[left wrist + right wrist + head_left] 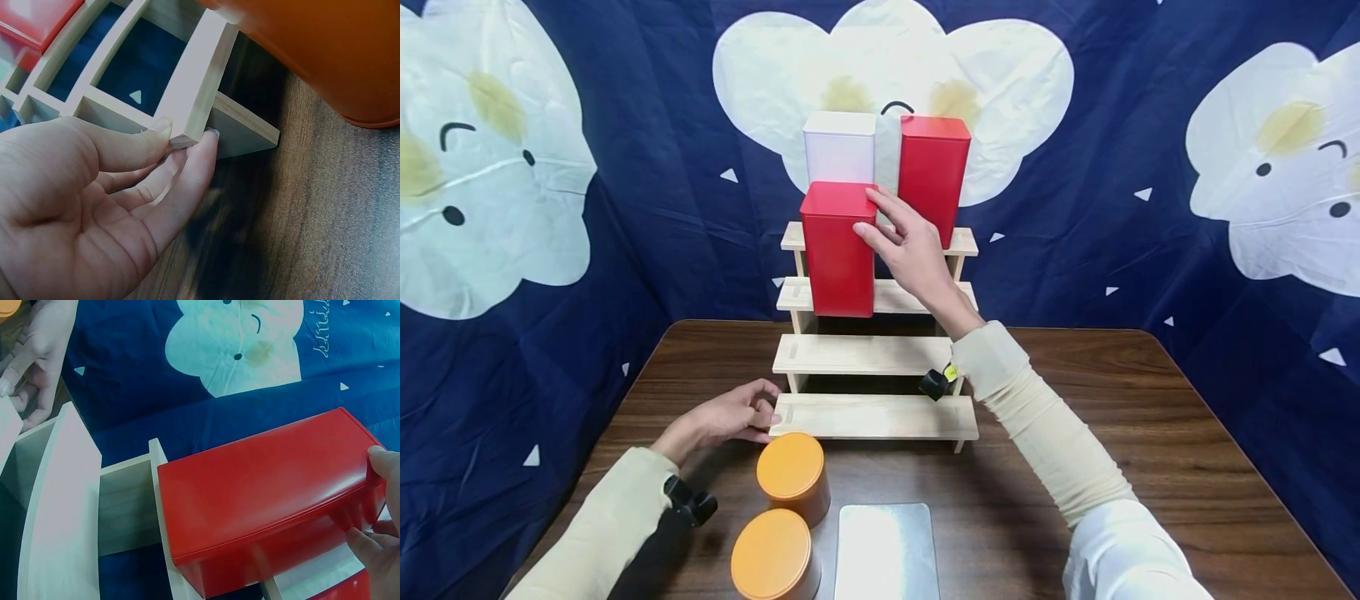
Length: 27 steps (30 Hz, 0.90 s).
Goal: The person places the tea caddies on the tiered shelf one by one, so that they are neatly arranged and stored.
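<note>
My right hand (912,250) holds a tall red tin (838,258) near its lid, with the thumb and fingers at the upper right corner. The tin is upright at the left of the second step from the top of a wooden stepped stand (857,354), its base at the front edge. With thumb above and fingers below, my left hand (726,421) pinches the left corner of the stand's bottom step (194,81). On the top step are a white tin (841,150), partly hidden behind the red one, and a second red tin (934,179).
Two round orange tins (790,467) stand in front of the stand at the left. Beside them is a silver rectangular tin (886,550). A dark blue cloth (1112,167) with white clouds hangs behind the brown wooden table (1075,400).
</note>
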{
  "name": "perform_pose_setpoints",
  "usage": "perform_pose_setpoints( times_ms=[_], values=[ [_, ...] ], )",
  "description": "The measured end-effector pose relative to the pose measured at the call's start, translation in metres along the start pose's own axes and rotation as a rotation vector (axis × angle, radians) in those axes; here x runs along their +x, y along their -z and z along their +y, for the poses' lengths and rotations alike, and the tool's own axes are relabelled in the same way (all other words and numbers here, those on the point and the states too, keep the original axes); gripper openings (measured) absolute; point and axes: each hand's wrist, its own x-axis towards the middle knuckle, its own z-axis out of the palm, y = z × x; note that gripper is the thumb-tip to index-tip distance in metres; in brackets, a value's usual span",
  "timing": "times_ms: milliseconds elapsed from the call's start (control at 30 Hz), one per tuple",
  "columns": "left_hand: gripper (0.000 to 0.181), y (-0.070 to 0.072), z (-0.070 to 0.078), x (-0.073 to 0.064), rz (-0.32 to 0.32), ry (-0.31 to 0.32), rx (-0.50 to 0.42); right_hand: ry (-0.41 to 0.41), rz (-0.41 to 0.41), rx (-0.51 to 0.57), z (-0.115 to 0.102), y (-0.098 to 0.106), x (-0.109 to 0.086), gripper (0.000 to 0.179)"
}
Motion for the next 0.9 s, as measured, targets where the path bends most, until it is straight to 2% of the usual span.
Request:
perform_pose_setpoints(
  times_ms=[133, 267, 467, 767, 900],
  values=[
    [0.044, 0.000, 0.000, 0.000, -0.005, -0.007, -0.004, -0.027, -0.013, 0.014, -0.006, 0.001, -0.006, 0.067],
    [0.044, -0.002, 0.001, 0.001, -0.003, -0.012, -0.002, -0.051, -0.037, 0.017, -0.024, 0.005, -0.022, 0.071],
    [0.043, -0.002, 0.000, 0.001, 0.001, 0.001, 0.001, -0.065, -0.055, -0.040, -0.036, 0.013, -0.044, 0.072],
    [0.042, 0.000, -0.001, 0.002, 0.013, -0.001, 0.009, -0.015, -0.066, -0.011, -0.042, 0.021, -0.072, 0.063],
    [0.042, 0.000, -0.001, 0.001, 0.020, 0.002, 0.013, 0.026, -0.074, 0.023, -0.033, 0.023, -0.082, 0.063]
  ],
)
